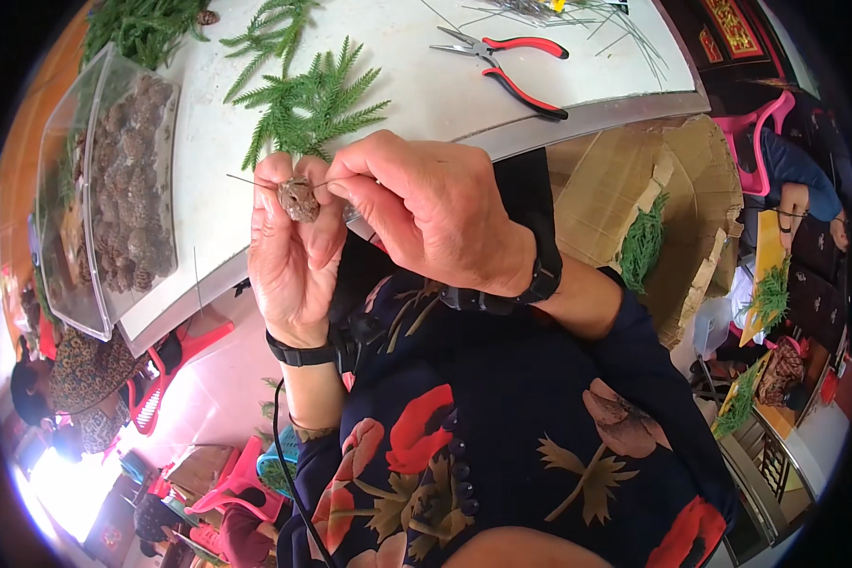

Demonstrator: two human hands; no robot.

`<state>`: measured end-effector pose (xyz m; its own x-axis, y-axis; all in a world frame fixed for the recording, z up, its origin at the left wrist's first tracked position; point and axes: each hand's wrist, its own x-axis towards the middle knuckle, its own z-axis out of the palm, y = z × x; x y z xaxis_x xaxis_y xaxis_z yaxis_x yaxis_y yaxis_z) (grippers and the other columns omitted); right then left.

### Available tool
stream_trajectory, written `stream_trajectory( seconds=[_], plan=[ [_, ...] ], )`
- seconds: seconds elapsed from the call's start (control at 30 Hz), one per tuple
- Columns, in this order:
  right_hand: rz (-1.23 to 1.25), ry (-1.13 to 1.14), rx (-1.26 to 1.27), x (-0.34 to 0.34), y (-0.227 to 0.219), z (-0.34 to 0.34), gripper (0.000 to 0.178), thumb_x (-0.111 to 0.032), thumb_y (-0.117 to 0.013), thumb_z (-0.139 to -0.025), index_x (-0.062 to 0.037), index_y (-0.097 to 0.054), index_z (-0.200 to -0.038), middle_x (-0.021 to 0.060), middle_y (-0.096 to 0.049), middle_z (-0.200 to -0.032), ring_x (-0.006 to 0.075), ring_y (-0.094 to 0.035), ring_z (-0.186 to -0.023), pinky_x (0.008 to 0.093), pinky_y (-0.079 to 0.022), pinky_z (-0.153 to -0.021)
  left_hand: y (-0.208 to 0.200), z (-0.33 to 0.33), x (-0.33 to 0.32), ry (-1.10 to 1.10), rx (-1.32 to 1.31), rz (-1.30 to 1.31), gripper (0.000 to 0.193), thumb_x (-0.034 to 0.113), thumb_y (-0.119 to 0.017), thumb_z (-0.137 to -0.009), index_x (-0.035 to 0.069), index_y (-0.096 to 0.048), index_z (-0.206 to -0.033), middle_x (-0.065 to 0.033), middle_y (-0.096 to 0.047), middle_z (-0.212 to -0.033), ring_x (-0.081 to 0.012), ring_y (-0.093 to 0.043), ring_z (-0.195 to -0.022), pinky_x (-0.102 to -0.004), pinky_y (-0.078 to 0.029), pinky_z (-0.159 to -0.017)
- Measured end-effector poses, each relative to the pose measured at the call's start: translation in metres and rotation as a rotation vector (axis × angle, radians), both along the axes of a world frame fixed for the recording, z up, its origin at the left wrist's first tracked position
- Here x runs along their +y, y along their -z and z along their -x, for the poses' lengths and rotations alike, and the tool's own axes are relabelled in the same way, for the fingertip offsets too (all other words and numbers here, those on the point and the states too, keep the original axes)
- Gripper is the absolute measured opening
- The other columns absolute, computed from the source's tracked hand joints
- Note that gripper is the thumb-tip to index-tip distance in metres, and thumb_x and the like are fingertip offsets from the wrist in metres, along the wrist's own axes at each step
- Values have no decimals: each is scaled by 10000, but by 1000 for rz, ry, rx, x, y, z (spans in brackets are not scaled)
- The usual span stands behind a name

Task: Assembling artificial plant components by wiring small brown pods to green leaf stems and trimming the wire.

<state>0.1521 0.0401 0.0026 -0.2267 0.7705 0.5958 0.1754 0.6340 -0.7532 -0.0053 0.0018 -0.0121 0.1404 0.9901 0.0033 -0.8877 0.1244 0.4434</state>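
A small brown pine cone (299, 201) is pinched between the thumb and fingers of my left hand (295, 265), just off the table's front edge. Thin wire (241, 178) sticks out past the cone on its left side. With thumb and forefinger together, my right hand (435, 204) grips the wire's other end close against the cone. Green artificial pine sprigs (317, 104) lie on the white table right beyond my hands. Farther right on the table rest pliers (506, 66) with red and black handles, their jaws parted.
At the left stands a clear plastic box (114, 189) full of pine cones. Cut wires (625, 38) are scattered at the far right of the table (407, 104). An open cardboard box (691, 180) holding greenery is to my right. Other people sit around on pink chairs.
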Motion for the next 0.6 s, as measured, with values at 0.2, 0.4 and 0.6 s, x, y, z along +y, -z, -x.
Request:
stream_trajectory(
  seconds=[0.2, 0.4, 0.6],
  plan=[
    [-9, -81, -31, 6, -6, -9, 76, -6, -647, -852, -55, -613, -900, 62, -628, -687, 196, -595, -538, 282, -448, -486, 0, -2, -3, 6, 39, 54, 228, 233, -483, -1012, 65, -454, -1165, -157, -515, -1040, -123, -445, -569, -197, -419, -518],
    [27, -79, -28, 5, -3, -8, 64, -5, -629, -864, -53, -612, -902, 60, -626, -688, 195, -595, -544, 280, -447, -494, -1, -5, -4, -26, 100, 50, 226, 230, -489, -1009, 66, -455, -1160, -163, -545, -1070, -131, -451, -584, -204, -423, -525],
    [24, -95, -48, 9, -1, -11, 59, 1, -615, -869, -50, -602, -895, 52, -625, -688, 197, -597, -558, 278, -449, -509, 0, -7, -5, -16, 141, 7, 222, 225, -499, -1005, 68, -460, -1157, -168, -558, -1064, -132, -463, -611, -202, -417, -526]
  ],
)
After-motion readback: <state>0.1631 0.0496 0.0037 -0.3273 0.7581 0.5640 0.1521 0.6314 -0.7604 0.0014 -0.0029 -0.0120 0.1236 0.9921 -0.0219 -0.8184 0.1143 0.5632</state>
